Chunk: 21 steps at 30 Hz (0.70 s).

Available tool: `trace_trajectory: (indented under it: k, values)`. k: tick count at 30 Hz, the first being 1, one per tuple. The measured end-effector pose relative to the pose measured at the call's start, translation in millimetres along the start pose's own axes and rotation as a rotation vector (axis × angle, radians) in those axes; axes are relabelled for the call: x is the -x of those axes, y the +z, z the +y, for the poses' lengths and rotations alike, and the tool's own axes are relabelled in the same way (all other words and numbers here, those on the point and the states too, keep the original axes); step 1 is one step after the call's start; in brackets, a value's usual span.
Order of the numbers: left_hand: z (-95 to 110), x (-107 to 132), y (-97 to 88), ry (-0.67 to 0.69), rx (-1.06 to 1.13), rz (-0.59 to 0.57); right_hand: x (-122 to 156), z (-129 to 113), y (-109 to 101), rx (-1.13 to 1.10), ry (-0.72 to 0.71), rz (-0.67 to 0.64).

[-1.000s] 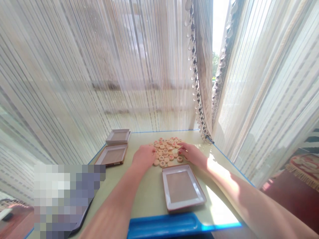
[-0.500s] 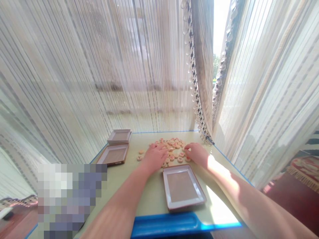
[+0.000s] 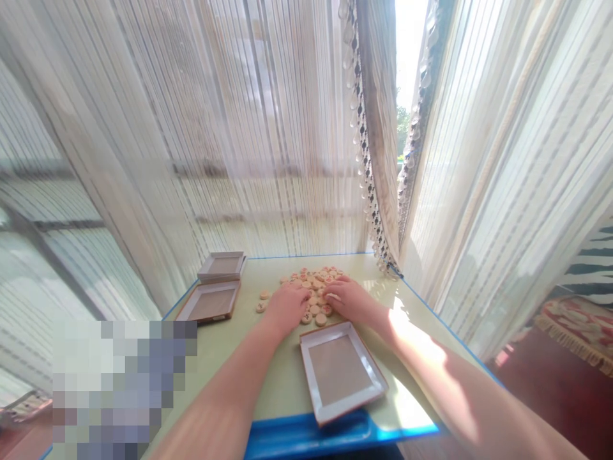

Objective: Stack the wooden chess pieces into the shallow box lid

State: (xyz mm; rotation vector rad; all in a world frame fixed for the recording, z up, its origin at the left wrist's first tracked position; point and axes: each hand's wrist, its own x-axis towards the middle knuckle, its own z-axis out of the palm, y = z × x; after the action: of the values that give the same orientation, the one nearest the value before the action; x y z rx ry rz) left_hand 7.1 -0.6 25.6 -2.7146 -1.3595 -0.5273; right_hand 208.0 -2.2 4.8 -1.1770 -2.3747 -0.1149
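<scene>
Round wooden Chinese chess pieces (image 3: 315,285), some with red and some with dark characters, lie heaped and scattered on the pale green tabletop (image 3: 282,377). My left hand (image 3: 287,305) rests palm down over the left side of the heap, its fingers loosely bent against the pieces. On the heap's right side, my right hand (image 3: 350,299) reaches inward with its fingers extended, touching pieces. Both hands appear to grip nothing, though parts of the fingers are hidden. Between my forearms sits a shallow open box (image 3: 310,370), turned slightly, with a white rim and a brown bottom.
Another open box (image 3: 209,303) lies at the left edge, with a further box (image 3: 221,264) behind it. A blue tray-like edge (image 3: 287,437) runs along the table's front. Striped string curtains (image 3: 268,191) hang behind. A pixelated patch covers the lower left.
My right hand has moved inward toward my left hand, and its fingers have straightened. The pieces at the right are now closer together. The view has shifted slightly.
</scene>
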Motion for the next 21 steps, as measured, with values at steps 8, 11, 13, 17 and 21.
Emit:
trace_trajectory:
  k: [8, 11, 13, 17, 21]
  values:
    - [-2, 1, -3.2, -0.109, -0.041, -0.011, 6, 2, -3, 0.041, 0.117, 0.055]
    - [-2, -1, -1.9, -0.104, -0.018, -0.015, 5, 2, -4, 0.044, 0.127, 0.005]
    - [-1, -3, -1.1, -0.107, -0.016, -0.03, 3, 1, -4, 0.032, 0.118, 0.017]
    - [3, -6, -1.1, -0.1, -0.03, -0.054, 0, -4, -5, -0.04, -0.018, -0.039]
    - [11, -7, 0.3, -0.006, -0.005, -0.067, 0, -6, -10, -0.008, 0.006, -0.1]
